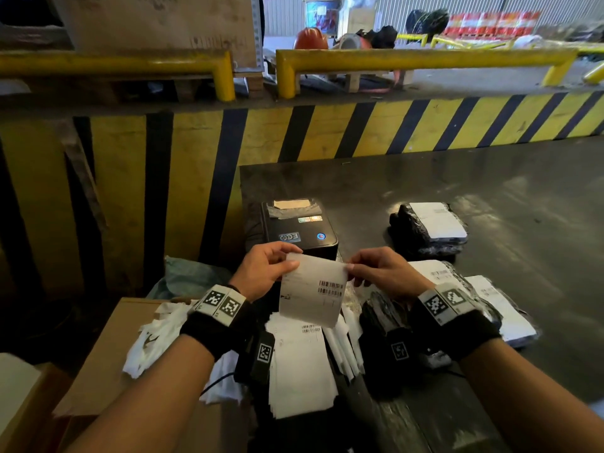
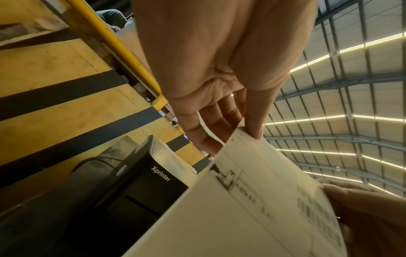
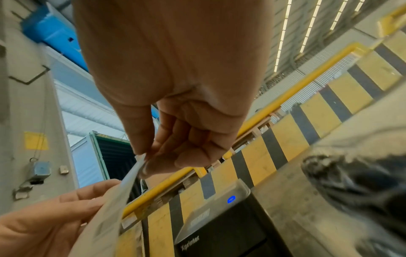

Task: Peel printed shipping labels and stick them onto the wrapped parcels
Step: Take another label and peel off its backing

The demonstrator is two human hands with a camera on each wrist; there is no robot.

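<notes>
Peeling step. The left hand [image 1: 261, 271] pinches the upper left corner of the shipping label [image 1: 313, 289], held in the air before the printer [image 1: 299, 228]; the right hand [image 1: 380, 269] pinches the opposite corner. Next, judged: split label from backing, then carry it to a wrapped parcel [image 1: 376, 338] below the right grip on the worktop [image 1: 490, 178].

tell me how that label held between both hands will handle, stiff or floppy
Likely floppy: the label curves and hangs below the left hand and right hand, each pinching an upper corner. Probably very light, since fingertip pinches carry it. Its sticky side, once peeled, may cling to fingers or fold onto itself.
</notes>
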